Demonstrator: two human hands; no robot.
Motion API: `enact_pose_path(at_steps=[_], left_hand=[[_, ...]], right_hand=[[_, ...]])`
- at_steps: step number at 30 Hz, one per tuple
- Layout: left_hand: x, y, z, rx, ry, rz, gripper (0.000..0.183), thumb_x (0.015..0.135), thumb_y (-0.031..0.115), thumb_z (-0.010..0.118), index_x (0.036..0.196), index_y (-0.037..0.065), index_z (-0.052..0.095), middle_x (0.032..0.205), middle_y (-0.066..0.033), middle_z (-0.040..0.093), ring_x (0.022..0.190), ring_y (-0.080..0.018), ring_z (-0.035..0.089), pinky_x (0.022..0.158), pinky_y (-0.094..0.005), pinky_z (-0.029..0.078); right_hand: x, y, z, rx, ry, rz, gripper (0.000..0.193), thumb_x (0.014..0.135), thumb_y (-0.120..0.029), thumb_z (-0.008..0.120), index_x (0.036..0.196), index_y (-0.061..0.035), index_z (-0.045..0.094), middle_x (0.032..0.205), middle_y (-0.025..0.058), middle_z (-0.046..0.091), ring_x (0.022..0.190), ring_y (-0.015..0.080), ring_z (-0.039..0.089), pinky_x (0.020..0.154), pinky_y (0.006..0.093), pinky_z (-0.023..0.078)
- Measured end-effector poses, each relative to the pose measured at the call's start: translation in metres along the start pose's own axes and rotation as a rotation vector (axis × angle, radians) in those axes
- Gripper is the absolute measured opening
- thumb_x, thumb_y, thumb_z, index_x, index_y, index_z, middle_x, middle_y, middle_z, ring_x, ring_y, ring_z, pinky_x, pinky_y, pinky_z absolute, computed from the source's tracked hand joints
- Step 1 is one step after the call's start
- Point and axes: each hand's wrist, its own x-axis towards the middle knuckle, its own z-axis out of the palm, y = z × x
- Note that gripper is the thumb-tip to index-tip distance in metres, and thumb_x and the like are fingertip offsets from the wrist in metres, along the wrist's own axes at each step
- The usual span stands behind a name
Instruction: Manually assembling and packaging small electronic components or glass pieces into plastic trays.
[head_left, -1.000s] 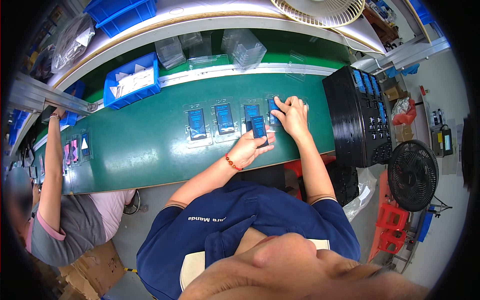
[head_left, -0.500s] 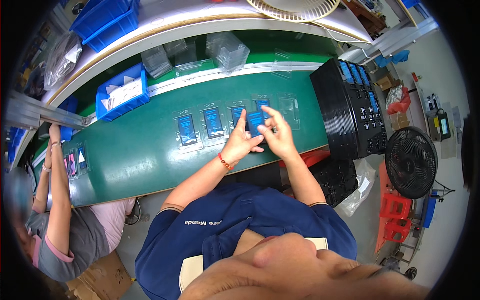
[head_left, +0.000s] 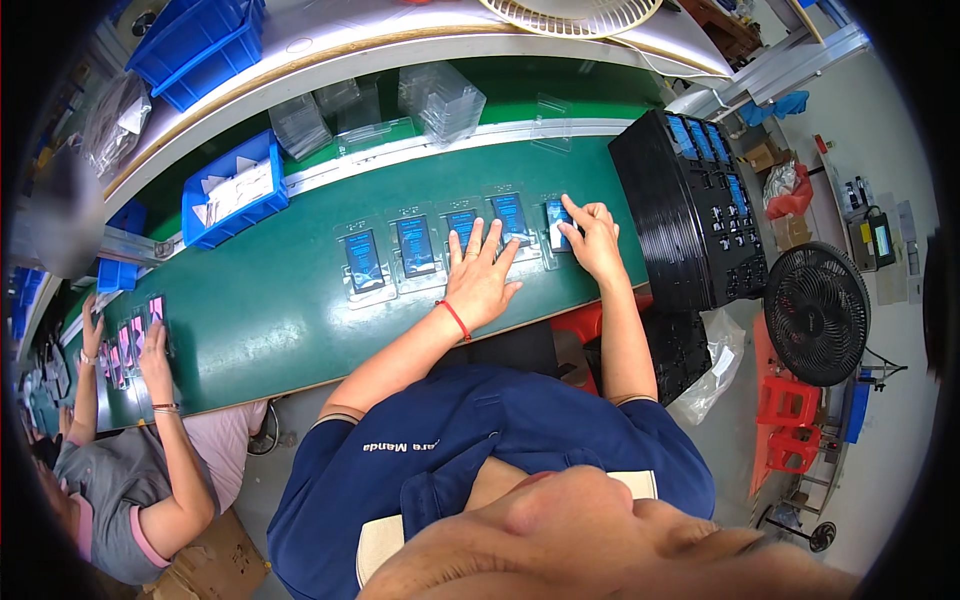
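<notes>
A row of flat phone-sized screen panels with blue print lies in clear plastic trays on the green worktable (head_left: 270,330). At the right end of the row, my right hand (head_left: 597,243) grips the edges of a screen panel (head_left: 557,225), seated in or just above its tray. My left hand (head_left: 481,283) is open, fingers spread, over the near ends of the middle trays; whether it touches them I cannot tell. Farther left are a screen panel (head_left: 364,262) and another screen panel (head_left: 415,246), each in its tray.
Black stacked trays (head_left: 660,220) rise right of the row. Behind it stand clear tray stacks (head_left: 440,105) and a blue bin (head_left: 240,195) with white papers. At the far left, a co-worker's hands (head_left: 155,365) are over pinkish panels. A black fan (head_left: 818,313) stands right.
My right hand has moved right with the panel, bringing it to the end tray. My left hand has come off it and spread over the middle trays. The co-worker's hands have shifted.
</notes>
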Motion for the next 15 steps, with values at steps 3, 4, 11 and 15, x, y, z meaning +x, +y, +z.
enact_pose_path(at_steps=[3,4,11,15], left_hand=[[-0.001,0.001,-0.001,0.016,0.003,-0.025,0.064,0.082,0.037,0.068,0.137,0.013,0.046,0.15,-0.0199,0.028,0.141,-0.0428,0.018,0.109,-0.0661,0.011],[-0.001,-0.001,-0.001,0.02,0.01,-0.025,0.065,0.082,0.038,0.068,0.137,0.013,0.046,0.15,-0.0195,0.028,0.141,-0.0431,0.018,0.109,-0.0665,0.011],[0.0,-0.004,-0.002,0.051,0.049,-0.021,0.065,0.081,0.039,0.068,0.137,0.012,0.048,0.149,-0.0187,0.03,0.14,-0.0429,0.019,0.109,-0.0666,0.012],[-0.012,-0.016,-0.011,0.088,0.043,-0.065,0.065,0.081,0.04,0.068,0.137,0.014,0.047,0.15,-0.0176,0.029,0.141,-0.0424,0.019,0.108,-0.067,0.012]], right_hand=[[-0.01,-0.002,0.001,-0.048,-0.052,-0.049,0.044,0.081,-0.021,0.07,0.124,-0.022,0.064,0.097,0.0073,0.053,0.095,0.0227,0.05,0.086,0.0371,0.035],[-0.014,-0.002,0.002,-0.072,-0.056,-0.102,0.043,0.082,-0.021,0.07,0.124,-0.0234,0.064,0.099,0.0075,0.052,0.096,0.0227,0.05,0.086,0.0369,0.035],[-0.021,-0.013,0.009,-0.2,0.021,-0.196,0.041,0.085,-0.021,0.067,0.125,-0.0268,0.062,0.11,0.01,0.053,0.1,0.0261,0.05,0.087,0.0395,0.037],[-0.013,-0.031,0.023,-0.253,0.092,-0.247,0.042,0.086,-0.021,0.065,0.127,-0.0257,0.06,0.118,0.0137,0.053,0.104,0.0301,0.05,0.089,0.0426,0.038]])
